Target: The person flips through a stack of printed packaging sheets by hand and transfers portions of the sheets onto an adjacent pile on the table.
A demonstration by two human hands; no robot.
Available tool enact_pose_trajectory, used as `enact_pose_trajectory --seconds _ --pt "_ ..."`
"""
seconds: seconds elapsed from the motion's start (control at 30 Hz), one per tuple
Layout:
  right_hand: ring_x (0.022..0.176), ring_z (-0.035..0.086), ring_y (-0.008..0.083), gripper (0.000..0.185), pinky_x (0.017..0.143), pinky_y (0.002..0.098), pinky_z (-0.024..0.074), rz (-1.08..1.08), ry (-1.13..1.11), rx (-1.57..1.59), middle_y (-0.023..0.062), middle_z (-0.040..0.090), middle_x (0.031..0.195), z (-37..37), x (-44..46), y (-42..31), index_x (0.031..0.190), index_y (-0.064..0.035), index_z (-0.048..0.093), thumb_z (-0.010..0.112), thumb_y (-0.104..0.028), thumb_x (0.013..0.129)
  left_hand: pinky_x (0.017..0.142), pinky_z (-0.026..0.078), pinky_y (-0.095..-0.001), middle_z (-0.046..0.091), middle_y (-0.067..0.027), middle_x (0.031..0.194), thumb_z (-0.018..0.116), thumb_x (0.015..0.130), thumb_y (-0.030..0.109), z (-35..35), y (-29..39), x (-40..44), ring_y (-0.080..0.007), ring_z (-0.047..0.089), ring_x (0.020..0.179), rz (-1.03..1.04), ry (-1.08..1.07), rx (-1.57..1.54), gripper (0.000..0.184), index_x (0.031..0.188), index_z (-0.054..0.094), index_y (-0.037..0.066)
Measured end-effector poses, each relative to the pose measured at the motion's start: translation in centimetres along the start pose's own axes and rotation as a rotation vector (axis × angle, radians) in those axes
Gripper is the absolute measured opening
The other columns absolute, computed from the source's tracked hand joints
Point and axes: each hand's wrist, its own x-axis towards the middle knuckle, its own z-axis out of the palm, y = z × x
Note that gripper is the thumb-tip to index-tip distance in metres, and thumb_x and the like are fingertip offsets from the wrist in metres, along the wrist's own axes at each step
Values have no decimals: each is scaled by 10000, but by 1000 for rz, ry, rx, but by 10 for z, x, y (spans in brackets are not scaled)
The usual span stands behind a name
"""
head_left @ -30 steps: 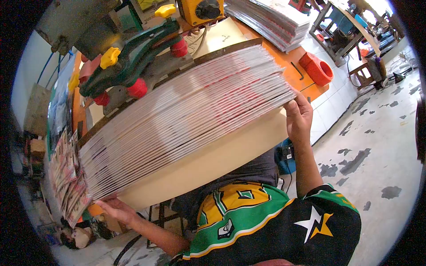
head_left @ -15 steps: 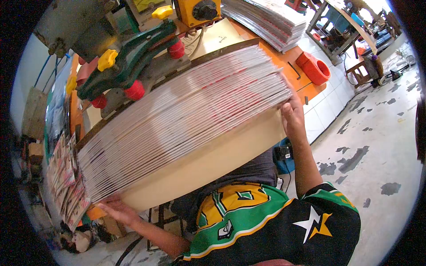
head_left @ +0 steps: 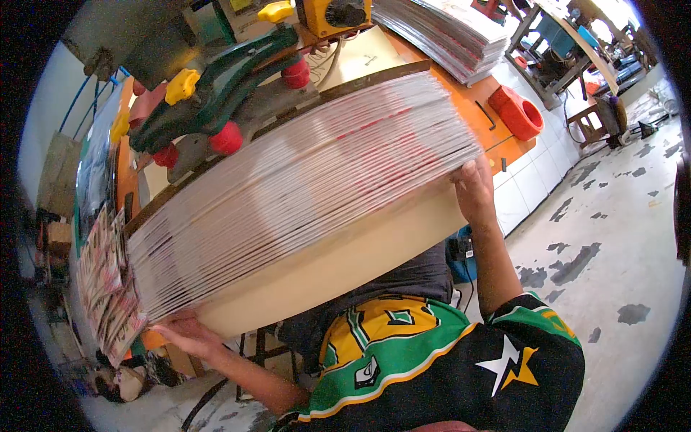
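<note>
A wide, thick stack of thin printed sheets [head_left: 288, 187] stands on edge before me, its many edges white and grey with red patches. Along its near side runs a plain cream board [head_left: 331, 277]. My left hand [head_left: 188, 335] is closed at the lower left end of the stack, its fingertips hidden beneath. At the right end, my right hand [head_left: 473, 191] grips the stack's corner, thumb on the near side and the other fingers partly hidden behind. The sheet edges look blurred.
Behind the stack is a green clamp frame [head_left: 252, 68] with yellow knobs and red feet. A red ring-shaped part [head_left: 517, 111] and a hex key [head_left: 485, 115] lie on the orange bench [head_left: 464, 108]. Another sheet stack [head_left: 446, 36] sits behind; loose printed sheets [head_left: 108, 288] lie left.
The bench and clamp have shifted slightly rightward in view. The stack's right end sits a little farther right, and my left hand appears slightly higher. Both hands keep their hold.
</note>
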Motion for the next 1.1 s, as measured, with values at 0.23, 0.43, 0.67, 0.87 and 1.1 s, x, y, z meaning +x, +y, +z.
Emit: enact_pose_trajectory --seconds 0.23,0.43,0.67,0.87,1.1 --pt "1451 266 271 1117 1178 376 204 -16 -224 -96 190 256 1575 -3 42 -19 1524 57 183 492 -765 833 1025 453 -445 469 -156 1436 409 928 698 8 19 26 -310 495 1272 -83 52 -36 867 1474 337 29" --pt "1436 308 257 1132 1183 382 224 94 -259 100 167 300 1562 -14 45 -10 1518 48 209 248 -854 834 1040 463 -474 458 -152 1452 451 860 757 -12 8 41 -322 487 1288 -97 18 -88 939 1482 337 64" --pt "1422 336 260 1162 1177 382 245 166 -252 85 158 324 1550 -30 38 -2 1517 42 218 264 -878 809 1090 409 -466 428 -122 1488 456 850 758 -16 5 39 -316 457 1320 -145 -36 -196 945 1482 346 64" --pt "1403 368 271 1142 1163 389 277 206 -247 202 170 356 1530 -30 43 1 1512 42 236 239 -868 823 1094 402 -437 443 -116 1476 518 822 752 -32 1 44 -307 446 1324 -154 -153 -202 963 1470 360 56" --pt "1443 296 267 1089 1185 383 218 218 -227 225 147 276 1579 -3 50 -26 1528 11 231 199 -842 853 1113 372 -465 479 -118 1443 551 819 741 -4 14 38 -324 442 1316 -187 7 -223 954 1454 386 49"
